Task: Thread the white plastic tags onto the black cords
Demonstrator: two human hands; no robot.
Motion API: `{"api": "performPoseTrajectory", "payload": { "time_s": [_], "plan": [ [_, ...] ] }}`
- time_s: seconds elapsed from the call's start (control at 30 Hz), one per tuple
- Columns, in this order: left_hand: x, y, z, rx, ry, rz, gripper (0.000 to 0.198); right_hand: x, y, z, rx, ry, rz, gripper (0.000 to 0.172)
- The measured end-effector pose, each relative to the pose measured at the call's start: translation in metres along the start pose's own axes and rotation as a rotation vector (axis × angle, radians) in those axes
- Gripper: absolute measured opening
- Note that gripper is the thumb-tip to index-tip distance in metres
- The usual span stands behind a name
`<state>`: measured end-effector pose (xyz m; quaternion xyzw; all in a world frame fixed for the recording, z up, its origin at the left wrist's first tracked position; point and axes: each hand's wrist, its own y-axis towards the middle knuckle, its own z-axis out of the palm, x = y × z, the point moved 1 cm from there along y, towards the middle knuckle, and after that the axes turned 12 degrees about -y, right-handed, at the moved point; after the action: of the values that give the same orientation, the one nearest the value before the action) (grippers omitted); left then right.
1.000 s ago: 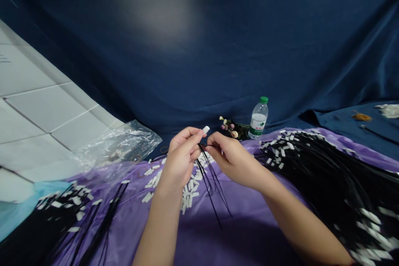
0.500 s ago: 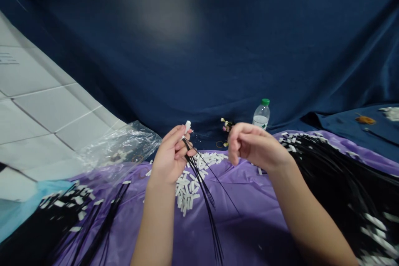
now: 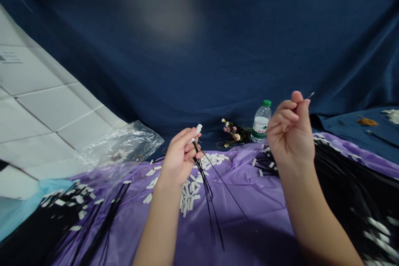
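Note:
My left hand (image 3: 181, 156) is closed, pinching a small white tag (image 3: 197, 129) at its fingertips and gripping a bunch of thin black strings (image 3: 207, 193) that hang down onto the purple cloth (image 3: 249, 216). My right hand (image 3: 291, 133) is raised to the right, fingers pinched on one thin strand whose pale tip (image 3: 311, 95) sticks up above the thumb. A scatter of loose white tags (image 3: 190, 187) lies on the cloth below my left hand.
A large heap of black strings with white tags (image 3: 352, 183) lies at the right, another (image 3: 56, 220) at lower left. A crumpled clear plastic bag (image 3: 121, 147) sits at left. A water bottle (image 3: 260, 121) and small artificial flowers (image 3: 233, 131) stand against the dark blue backdrop (image 3: 199, 50).
My right hand has pulled away from my left, up and to the right, drawing a single strand. My left hand keeps the tag and the bunch, hardly moved.

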<state>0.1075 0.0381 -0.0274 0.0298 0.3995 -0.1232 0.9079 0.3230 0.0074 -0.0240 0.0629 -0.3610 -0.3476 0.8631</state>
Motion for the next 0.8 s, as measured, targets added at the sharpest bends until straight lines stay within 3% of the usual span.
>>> {"api": "performPoseTrajectory", "payload": {
  "time_s": [0.1, 0.2, 0.27, 0.4, 0.8],
  "plan": [
    [0.004, -0.001, 0.002, 0.023, 0.033, 0.007, 0.02, -0.001, -0.015, 0.005, 0.214, -0.43, -0.091, 0.014],
    [0.007, -0.004, 0.005, 0.031, 0.038, 0.001, 0.019, -0.008, -0.032, 0.014, 0.354, -0.886, -0.386, 0.009],
    [0.009, -0.006, 0.007, 0.029, 0.026, -0.005, 0.019, -0.014, -0.039, 0.02, 0.382, -1.059, -0.563, 0.004],
    [0.012, -0.011, 0.011, 0.02, 0.012, -0.025, 0.019, -0.023, -0.045, 0.027, 0.405, -1.144, -0.721, 0.006],
    [0.014, -0.019, 0.015, 0.032, 0.025, -0.026, 0.021, -0.026, -0.051, 0.027, 0.369, -1.138, -0.793, 0.007]
  ]
}}
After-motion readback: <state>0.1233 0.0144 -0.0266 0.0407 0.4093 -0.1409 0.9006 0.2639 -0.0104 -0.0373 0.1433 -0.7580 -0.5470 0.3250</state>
